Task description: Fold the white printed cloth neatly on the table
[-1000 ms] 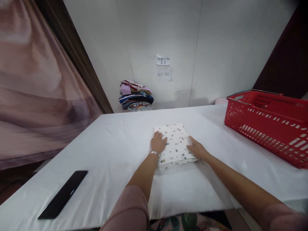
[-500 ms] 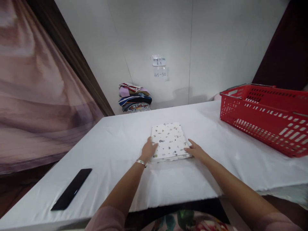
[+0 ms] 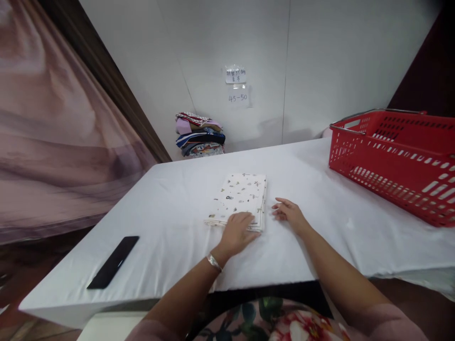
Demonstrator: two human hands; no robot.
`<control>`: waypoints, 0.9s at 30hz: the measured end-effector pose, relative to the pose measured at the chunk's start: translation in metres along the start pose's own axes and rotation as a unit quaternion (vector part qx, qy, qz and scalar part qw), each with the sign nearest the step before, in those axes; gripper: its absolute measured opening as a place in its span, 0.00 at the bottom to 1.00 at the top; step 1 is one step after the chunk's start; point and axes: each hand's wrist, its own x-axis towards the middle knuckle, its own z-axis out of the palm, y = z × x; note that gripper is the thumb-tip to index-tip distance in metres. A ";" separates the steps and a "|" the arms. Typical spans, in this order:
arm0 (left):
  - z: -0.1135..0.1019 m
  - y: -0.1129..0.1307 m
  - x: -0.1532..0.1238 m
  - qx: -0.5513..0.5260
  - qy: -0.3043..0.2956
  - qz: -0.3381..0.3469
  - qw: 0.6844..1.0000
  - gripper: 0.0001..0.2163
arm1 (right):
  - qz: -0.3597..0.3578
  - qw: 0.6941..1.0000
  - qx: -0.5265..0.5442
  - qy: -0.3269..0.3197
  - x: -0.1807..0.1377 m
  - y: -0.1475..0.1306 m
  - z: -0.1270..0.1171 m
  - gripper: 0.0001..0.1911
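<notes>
So, looks to me like the squaring-up and pressing step on a folded cloth [image 3: 240, 194], white with small scattered prints. It's lying flat near the middle of the white-covered worktop [image 3: 170, 199], a bit skewed, with its layers showing along the near and right edges.

Left hand [image 3: 239, 234], the one with the silver bracelet [image 3: 214, 262], is laid over the near right corner, fingers stretched out on top and thumb spread out by the corner. I don't see any pinch there. Right hand [image 3: 289, 215] is just beside the right edge, not touching, fingers loosely bent with nothing in them.

IMO the next move calls for the right hand to meet that right edge while the left keeps the layers from sliding. Lifting it would need fingers under the whole bundle, since soft layers could easily slip apart. Red plastic basket [image 3: 394, 166] is well off to the right, and a stack of folded fabrics [image 3: 201, 135] sits past the far edge.
</notes>
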 end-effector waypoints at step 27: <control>0.040 0.008 -0.004 0.043 0.101 0.004 0.994 0.18 | 0.096 0.958 0.005 -0.271 -0.024 -0.011 -0.006 0.18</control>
